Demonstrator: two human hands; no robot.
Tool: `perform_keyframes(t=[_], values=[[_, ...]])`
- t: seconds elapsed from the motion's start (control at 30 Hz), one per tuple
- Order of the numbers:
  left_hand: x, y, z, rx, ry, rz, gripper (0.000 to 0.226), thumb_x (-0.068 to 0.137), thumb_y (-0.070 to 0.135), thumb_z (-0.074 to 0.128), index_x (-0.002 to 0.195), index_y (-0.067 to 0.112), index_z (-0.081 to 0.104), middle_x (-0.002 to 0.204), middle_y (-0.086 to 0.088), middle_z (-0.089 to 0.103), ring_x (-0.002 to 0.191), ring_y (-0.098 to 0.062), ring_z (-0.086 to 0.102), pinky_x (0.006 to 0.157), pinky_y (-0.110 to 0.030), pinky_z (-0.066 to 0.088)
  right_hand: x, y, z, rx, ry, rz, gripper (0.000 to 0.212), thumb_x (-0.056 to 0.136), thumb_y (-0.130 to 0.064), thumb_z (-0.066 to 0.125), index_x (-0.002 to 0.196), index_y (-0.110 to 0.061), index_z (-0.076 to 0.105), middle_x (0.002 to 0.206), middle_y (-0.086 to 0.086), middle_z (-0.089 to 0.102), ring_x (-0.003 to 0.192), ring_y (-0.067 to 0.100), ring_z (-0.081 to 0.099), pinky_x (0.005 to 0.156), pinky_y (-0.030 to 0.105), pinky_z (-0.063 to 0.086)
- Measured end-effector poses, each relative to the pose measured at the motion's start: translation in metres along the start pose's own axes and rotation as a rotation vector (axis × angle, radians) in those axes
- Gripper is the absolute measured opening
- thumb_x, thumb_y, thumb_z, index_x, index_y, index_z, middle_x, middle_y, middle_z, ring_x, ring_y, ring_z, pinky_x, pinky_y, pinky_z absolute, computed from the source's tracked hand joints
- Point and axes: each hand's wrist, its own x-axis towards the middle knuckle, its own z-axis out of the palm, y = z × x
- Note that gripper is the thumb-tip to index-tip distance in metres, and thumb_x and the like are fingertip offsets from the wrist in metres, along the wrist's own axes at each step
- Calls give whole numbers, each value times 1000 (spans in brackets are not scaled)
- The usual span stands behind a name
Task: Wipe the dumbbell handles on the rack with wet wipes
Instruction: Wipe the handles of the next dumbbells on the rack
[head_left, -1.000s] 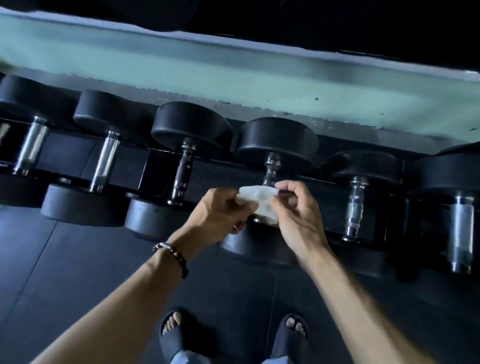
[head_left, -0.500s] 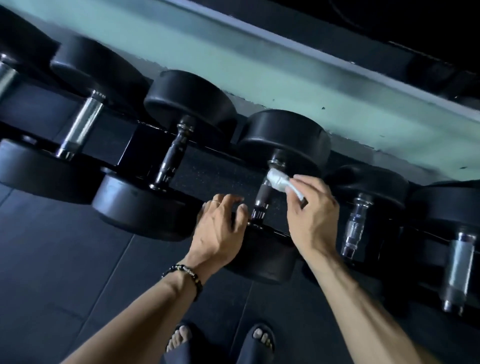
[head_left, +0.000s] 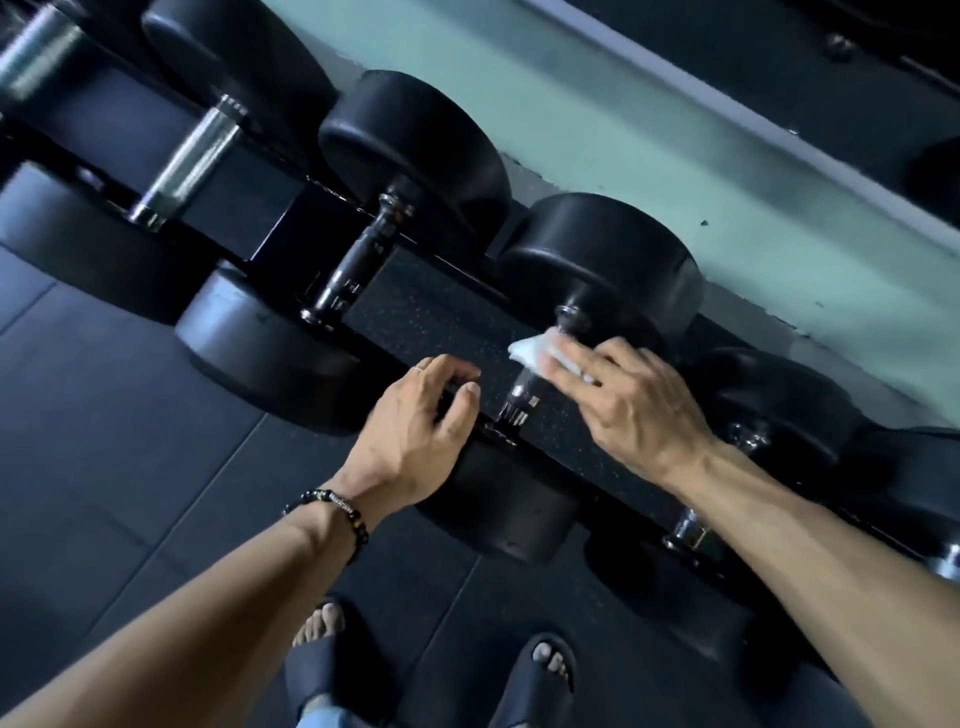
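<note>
A row of black dumbbells lies on a low rack (head_left: 426, 306). My right hand (head_left: 631, 402) wraps a white wet wipe (head_left: 537, 351) around the upper part of the dark handle (head_left: 522, 397) of the middle dumbbell. Only the lower end of that handle shows below the wipe. My left hand (head_left: 421, 426) hovers just left of the handle with its fingers loosely curled, holding nothing. The neighbouring dumbbell to the left has a dark handle (head_left: 363, 257), and the one beyond it a shiny chrome handle (head_left: 189, 158).
More dumbbells lie to the right, partly hidden by my right arm, with chrome ends (head_left: 691, 532) showing. A pale green wall (head_left: 675, 140) runs behind the rack. Dark rubber floor tiles (head_left: 130, 467) lie in front. My sandalled feet (head_left: 332, 654) stand below.
My left hand let go of the wipe and drew back to the left. My right hand carried the wipe onto the middle dumbbell's handle. The view has tilted and moved closer.
</note>
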Motion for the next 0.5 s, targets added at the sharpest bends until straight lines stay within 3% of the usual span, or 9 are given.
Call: perform_keyframes(t=[0.1,0.23,0.33,0.43,0.5], values=[[-2,2,0,58,28,-34,49,88,51,31,113,23,63,102,12,60,94,-2,51,81,-20,41,-1,-7,6,40,34,135,64,77,7,61,139,-7,55,148,8,52,77,31,57,53,44,57],[-7,17,11,156,143,-93,29,98,36,40,105,20,64,102,7,59,95,-12,56,85,-32,47,-5,-16,5,164,-23,-114,54,88,-8,49,142,-9,55,149,11,51,78,30,58,60,44,58],[-10,28,20,203,185,-184,26,97,41,44,105,24,62,107,6,59,101,-14,54,90,-36,45,5,-5,6,219,49,4,42,97,-29,48,132,-11,64,143,11,58,81,31,60,69,46,59],[-10,24,21,185,227,-187,35,90,42,41,107,21,63,106,7,62,101,-15,56,88,-34,45,15,-10,14,314,171,235,33,96,-24,56,121,-8,71,133,11,66,76,32,63,73,41,60],[-11,24,19,181,240,-171,38,84,41,39,104,20,64,101,8,63,99,-15,57,86,-34,46,11,-26,17,402,117,136,27,96,-13,59,120,-10,72,129,6,68,83,34,67,75,41,59]])
